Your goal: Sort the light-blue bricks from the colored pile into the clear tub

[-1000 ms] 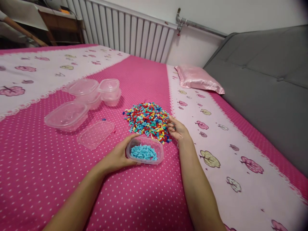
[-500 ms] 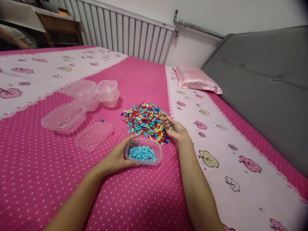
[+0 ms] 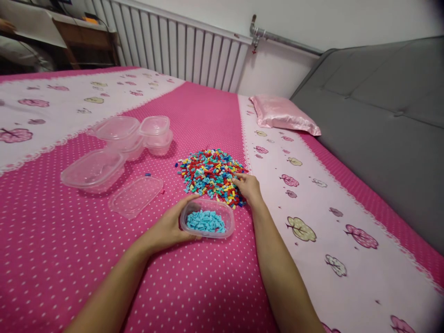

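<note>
A clear plastic container tilts toward me near the middle of the bed, with light-blue toy bricks inside. My left hand is closed around its left side, thumb and fingers on the wall. Just beyond it lies a heap of small mixed-colour toy bricks, red, blue, yellow, green and white. At the heap's right edge is my right hand, fingers bent in a pinch with the tips among the bricks. What the fingertips hold, if anything, is too small to make out.
Several lidded clear containers stand to the left, some stacked. A loose clear lid lies nearer, with a dark-blue brick beside it. A pink pillow rests by the grey headboard. Part of another person shows far left.
My right hand has moved left and lower into the heap's right side, its fingertips now on the bricks. My left hand and the container have stayed in place.
</note>
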Demonstrator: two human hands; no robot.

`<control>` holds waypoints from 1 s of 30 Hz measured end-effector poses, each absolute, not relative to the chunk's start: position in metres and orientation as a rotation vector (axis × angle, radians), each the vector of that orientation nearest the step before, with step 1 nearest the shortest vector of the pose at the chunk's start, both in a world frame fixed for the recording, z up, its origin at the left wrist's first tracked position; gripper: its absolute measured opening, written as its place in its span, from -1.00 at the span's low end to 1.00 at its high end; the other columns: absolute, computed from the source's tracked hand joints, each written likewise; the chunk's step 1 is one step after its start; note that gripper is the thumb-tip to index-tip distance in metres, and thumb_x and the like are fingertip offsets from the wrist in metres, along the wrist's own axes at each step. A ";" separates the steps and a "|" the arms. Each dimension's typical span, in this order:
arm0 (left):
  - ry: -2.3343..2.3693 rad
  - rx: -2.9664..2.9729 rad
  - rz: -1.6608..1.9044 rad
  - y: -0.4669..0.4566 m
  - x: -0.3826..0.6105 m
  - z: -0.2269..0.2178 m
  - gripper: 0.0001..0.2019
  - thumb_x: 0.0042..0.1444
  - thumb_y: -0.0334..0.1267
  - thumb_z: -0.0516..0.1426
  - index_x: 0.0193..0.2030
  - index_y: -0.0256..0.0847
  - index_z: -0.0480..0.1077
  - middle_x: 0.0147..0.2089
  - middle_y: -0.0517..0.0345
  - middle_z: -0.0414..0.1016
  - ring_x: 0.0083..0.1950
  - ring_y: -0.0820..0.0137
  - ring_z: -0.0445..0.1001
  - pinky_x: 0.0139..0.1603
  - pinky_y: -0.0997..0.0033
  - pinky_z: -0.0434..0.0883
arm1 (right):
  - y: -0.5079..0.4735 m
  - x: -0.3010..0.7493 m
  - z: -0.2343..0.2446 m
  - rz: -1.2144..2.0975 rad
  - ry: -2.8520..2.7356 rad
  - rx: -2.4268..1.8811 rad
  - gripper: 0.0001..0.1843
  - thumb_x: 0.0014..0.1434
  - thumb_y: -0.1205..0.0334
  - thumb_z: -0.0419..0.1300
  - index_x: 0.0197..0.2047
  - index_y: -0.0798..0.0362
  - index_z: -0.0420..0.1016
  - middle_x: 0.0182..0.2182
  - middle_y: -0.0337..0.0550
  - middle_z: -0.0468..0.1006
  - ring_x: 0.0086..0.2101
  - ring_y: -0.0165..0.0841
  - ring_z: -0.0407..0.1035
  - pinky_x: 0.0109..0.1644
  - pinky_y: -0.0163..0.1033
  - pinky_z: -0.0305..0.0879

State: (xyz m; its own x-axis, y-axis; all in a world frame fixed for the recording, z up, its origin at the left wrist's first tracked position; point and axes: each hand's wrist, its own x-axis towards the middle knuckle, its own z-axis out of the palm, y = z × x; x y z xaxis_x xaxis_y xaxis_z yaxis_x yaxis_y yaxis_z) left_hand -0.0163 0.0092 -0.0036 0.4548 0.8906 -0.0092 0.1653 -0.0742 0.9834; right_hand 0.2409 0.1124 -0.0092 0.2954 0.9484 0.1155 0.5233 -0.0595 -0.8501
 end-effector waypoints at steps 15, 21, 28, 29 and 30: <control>0.958 1.531 0.780 0.007 -0.015 -0.001 -0.10 -0.18 -0.21 0.37 0.29 -0.16 0.04 0.20 -0.10 0.31 0.20 0.12 0.33 0.20 0.13 0.29 | 0.108 0.234 0.015 1.306 -0.642 -1.250 -0.79 0.01 0.23 0.18 -0.55 0.07 0.24 -0.68 -0.37 0.27 -0.71 -0.60 -0.02 -0.73 -0.48 -0.19; 0.961 1.528 0.779 0.007 -0.016 -0.002 -0.10 -0.19 -0.22 0.38 0.29 -0.13 0.05 0.16 -0.08 0.34 0.18 0.11 0.35 0.19 0.09 0.29 | 0.105 0.240 0.028 1.500 -0.405 -1.067 -0.93 -0.03 0.43 0.06 -0.49 0.10 0.29 -0.63 -0.28 0.33 -0.68 -0.58 0.16 -0.82 -0.57 -0.16; 0.965 1.532 0.778 0.006 -0.014 0.001 -0.10 -0.20 -0.21 0.38 0.29 -0.13 0.06 0.16 -0.07 0.35 0.17 0.10 0.36 0.18 0.08 0.31 | 0.104 0.236 0.020 1.421 -0.567 -1.125 -0.92 -0.05 0.34 0.24 -0.42 0.15 0.45 -0.72 -0.46 0.15 -0.76 -0.68 -0.13 -0.80 -0.57 -0.26; 0.963 1.537 0.782 0.007 -0.014 0.001 -0.10 -0.20 -0.21 0.37 0.29 -0.14 0.06 0.16 -0.08 0.36 0.17 0.10 0.36 0.18 0.07 0.30 | 0.103 0.236 0.019 1.382 -0.597 -1.151 -0.90 -0.07 0.33 0.27 -0.41 0.16 0.47 -0.74 -0.49 0.11 -0.76 -0.68 -0.15 -0.79 -0.55 -0.28; 0.965 1.541 0.784 0.007 -0.014 0.001 -0.10 -0.20 -0.20 0.37 0.29 -0.15 0.06 0.16 -0.09 0.36 0.17 0.10 0.36 0.18 0.07 0.30 | 0.103 0.236 0.018 1.336 -0.630 -1.188 -0.87 -0.09 0.32 0.29 -0.39 0.16 0.49 -0.76 -0.50 0.09 -0.76 -0.67 -0.17 -0.78 -0.53 -0.30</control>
State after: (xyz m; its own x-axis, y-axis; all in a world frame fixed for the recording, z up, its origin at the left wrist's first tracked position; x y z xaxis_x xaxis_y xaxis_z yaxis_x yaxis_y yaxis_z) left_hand -0.0141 0.0069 0.0010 0.4489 0.8935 -0.0162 0.1670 -0.0660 0.9837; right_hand 0.2356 0.1034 0.0176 0.1987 0.9427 -0.2680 -0.3930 -0.1739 -0.9029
